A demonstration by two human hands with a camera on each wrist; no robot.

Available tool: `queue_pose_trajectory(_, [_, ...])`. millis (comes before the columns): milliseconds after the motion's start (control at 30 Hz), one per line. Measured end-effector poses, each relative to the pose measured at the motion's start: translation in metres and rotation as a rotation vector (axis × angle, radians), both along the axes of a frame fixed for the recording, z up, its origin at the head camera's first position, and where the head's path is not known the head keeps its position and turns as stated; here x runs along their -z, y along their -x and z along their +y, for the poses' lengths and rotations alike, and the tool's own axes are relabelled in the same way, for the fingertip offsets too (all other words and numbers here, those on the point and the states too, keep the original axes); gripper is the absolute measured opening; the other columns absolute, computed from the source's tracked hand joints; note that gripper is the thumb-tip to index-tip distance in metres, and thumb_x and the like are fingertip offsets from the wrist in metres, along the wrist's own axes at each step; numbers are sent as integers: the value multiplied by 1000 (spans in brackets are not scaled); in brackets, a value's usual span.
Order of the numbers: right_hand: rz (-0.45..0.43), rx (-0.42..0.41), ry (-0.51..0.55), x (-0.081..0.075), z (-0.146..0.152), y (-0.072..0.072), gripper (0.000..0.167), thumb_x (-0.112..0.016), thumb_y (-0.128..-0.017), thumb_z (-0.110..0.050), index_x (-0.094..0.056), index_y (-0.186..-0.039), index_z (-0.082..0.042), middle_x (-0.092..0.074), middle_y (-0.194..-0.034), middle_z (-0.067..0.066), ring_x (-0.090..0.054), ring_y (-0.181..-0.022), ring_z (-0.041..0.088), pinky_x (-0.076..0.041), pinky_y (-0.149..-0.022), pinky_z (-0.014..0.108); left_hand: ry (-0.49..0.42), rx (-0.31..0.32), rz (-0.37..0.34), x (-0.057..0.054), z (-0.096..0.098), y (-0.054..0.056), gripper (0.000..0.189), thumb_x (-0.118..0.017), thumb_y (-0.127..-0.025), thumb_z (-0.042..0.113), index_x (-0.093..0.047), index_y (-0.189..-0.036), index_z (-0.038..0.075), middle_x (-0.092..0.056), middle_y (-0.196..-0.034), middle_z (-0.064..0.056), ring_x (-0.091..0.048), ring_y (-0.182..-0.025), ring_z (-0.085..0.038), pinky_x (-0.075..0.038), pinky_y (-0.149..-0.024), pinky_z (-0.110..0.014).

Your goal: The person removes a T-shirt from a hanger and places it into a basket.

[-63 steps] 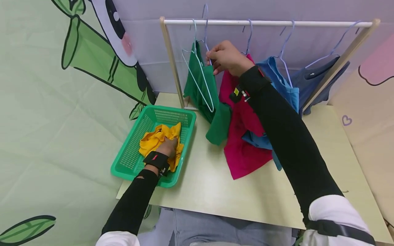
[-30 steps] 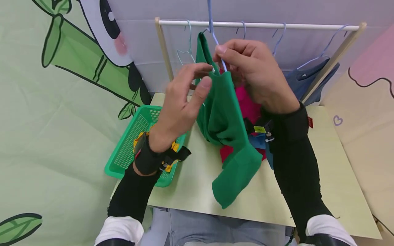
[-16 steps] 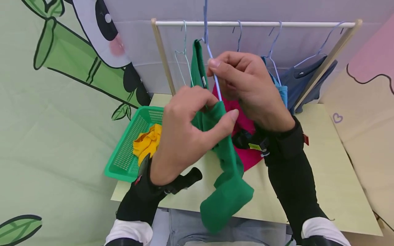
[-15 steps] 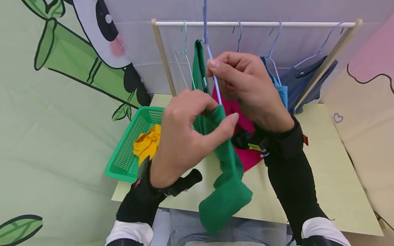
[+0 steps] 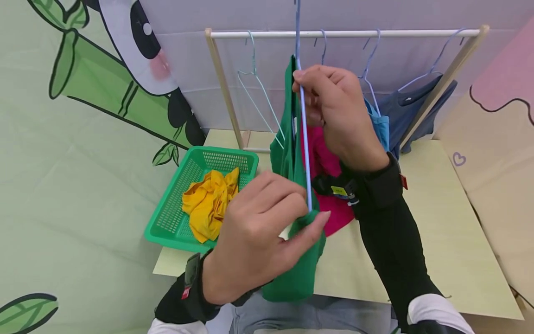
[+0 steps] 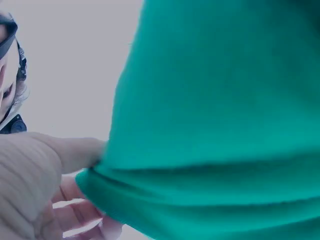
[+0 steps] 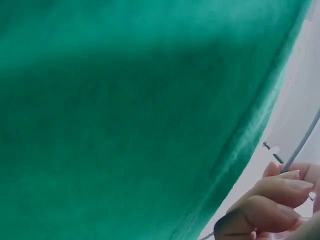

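A green shirt (image 5: 292,278) hangs partly off a lavender wire hanger (image 5: 306,153) in front of the rack. My right hand (image 5: 342,116) pinches the hanger's upper side between thumb and fingers. Lower down, my left hand (image 5: 258,236) pinches the shirt's edge by the hanger's lower end, where the wire meets the cloth. In the left wrist view, the thumb and fingers grip a corner of the green cloth. Green fabric fills most of the right wrist view, with the curled right fingers at its lower right. The far side of the shirt is hidden.
A green basket (image 5: 167,222) holding a yellow garment (image 5: 208,199) stands at the left of the table. A white-railed rack (image 5: 258,35) carries a bare mint hanger (image 5: 253,60), a magenta garment (image 5: 333,213), a light-blue garment (image 5: 378,130) and a dark-blue garment (image 5: 417,104).
My left hand left the yellow garment in the basket and took the green shirt's edge, then drew it down along the hanger. The hanger has come off the rail in my right hand.
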State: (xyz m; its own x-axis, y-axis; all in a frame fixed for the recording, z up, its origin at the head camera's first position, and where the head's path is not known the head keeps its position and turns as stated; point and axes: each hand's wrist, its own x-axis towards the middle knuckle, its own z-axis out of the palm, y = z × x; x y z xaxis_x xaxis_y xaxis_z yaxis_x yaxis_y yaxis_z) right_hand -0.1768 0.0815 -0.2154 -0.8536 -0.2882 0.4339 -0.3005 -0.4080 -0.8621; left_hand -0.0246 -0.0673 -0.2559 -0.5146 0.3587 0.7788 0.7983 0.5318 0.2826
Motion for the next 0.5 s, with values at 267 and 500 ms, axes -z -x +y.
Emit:
queue_pose_trajectory(267, [-70,59,2,5,4,11,31,-55,-106,-5,-70,-80,0,-50,-63,4,-37,-52,12,-33,-47,19,48,-28,146,14,-5,1,25,-95,-83,18,-75,-88,4,-71,-91,-9,-69,-85,-22,-62,-84,-28])
queue_pose_trajectory(500, [-20,136,1,4,12,5,33,-59,-102,-5,-64,-71,4,-51,-60,7,-40,-48,14,-33,-43,21,21,-80,145,29,-10,12,25,-95,-80,10,-75,-89,0,-72,-93,-11,-72,-82,-22,-63,-86,-30])
